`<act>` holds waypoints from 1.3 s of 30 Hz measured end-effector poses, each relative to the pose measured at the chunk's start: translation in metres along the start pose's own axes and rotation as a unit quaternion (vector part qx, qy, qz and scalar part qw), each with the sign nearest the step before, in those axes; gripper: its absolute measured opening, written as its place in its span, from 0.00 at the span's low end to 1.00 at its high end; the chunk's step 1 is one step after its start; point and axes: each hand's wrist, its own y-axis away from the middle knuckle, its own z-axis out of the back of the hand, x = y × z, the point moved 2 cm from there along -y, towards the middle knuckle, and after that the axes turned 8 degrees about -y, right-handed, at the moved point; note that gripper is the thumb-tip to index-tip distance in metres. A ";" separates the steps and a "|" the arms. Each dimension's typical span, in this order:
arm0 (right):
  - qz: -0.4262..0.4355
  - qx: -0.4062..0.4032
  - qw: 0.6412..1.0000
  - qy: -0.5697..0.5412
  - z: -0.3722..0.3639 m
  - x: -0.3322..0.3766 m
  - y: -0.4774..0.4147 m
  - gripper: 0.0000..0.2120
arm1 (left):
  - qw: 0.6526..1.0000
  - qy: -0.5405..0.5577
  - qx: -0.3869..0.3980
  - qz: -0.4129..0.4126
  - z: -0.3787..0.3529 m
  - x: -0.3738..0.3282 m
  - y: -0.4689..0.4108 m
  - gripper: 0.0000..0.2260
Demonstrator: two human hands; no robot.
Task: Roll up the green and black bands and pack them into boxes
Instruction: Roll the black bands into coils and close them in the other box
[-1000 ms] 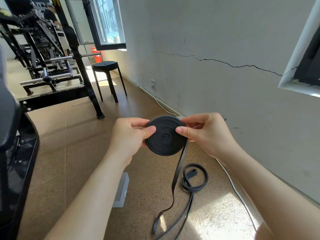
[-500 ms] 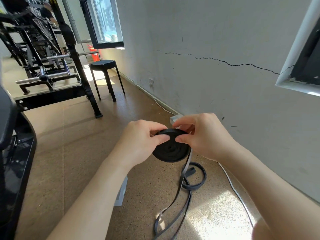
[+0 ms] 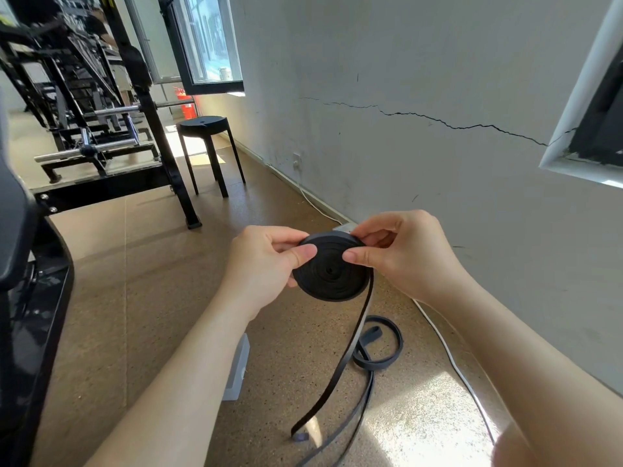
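Black band (image 3: 332,273): coiled disc held in the air between your hands, tail trailing to the floor (image 3: 141,298). Your left hand (image 3: 263,267) and right hand (image 3: 408,254) pinch opposite edges. Judged light, soft and springy; grip the rim firmly, or the coil may unwind.

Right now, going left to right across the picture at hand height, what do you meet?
Black machine → left hand → band roll → right hand → wall.
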 end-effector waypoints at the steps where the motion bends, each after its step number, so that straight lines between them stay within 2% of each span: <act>1: -0.001 0.003 1.000 -0.003 0.001 0.000 0.000 0.10 | 1.000 0.002 0.000 0.002 0.000 0.000 0.000 0.08; 5: -0.006 0.021 1.000 -0.001 0.001 -0.002 0.000 0.10 | 1.000 0.014 0.007 0.016 -0.001 0.001 0.001 0.07; 9: -0.015 0.011 1.000 -0.024 0.002 -0.005 0.001 0.15 | 0.995 0.083 -0.003 0.058 0.001 0.000 0.001 0.10; 13: -0.020 -0.004 0.999 -0.024 0.004 -0.007 0.000 0.15 | 0.983 0.118 0.082 0.112 -0.004 0.002 0.003 0.08; 15: -0.014 0.021 1.000 0.010 0.003 -0.005 0.001 0.14 | 0.987 0.062 0.119 0.093 -0.008 0.002 0.005 0.08; 17: 0.000 0.053 0.997 0.060 0.000 -0.001 0.003 0.13 | 0.992 -0.076 0.106 -0.003 -0.009 -0.001 0.005 0.12; 19: 0.025 0.078 0.991 0.110 -0.004 0.003 0.004 0.13 | 0.974 -0.183 0.089 -0.096 -0.010 -0.010 0.010 0.16; 21: 0.043 0.091 0.986 0.132 -0.007 0.004 0.004 0.14 | 0.962 -0.214 0.116 -0.123 -0.014 -0.014 0.013 0.16; 23: 0.039 0.092 0.989 0.108 -0.008 0.003 0.004 0.16 | 0.961 -0.224 0.114 -0.117 -0.015 -0.014 0.014 0.12; 25: 0.001 0.077 0.997 0.022 -0.005 0.000 0.004 0.18 | 0.973 -0.192 0.081 -0.100 -0.011 -0.013 0.012 0.09; 28: -0.051 0.038 0.992 -0.112 0.002 -0.006 0.001 0.14 | 0.993 -0.092 0.052 -0.055 -0.005 -0.010 0.008 0.10; 31: -0.055 0.034 0.991 -0.115 0.002 -0.008 0.000 0.09 | 0.999 -0.015 0.036 -0.010 -0.002 -0.007 0.006 0.11; 37: 0.009 0.001 0.999 -0.047 0.001 -0.004 0.000 0.13 | 0.998 0.035 0.039 0.022 -0.005 -0.007 0.007 0.10; 39: 0.034 -0.010 0.999 -0.023 0.000 -0.001 0.001 0.12 | 0.997 0.057 0.041 0.034 -0.005 -0.008 0.008 0.09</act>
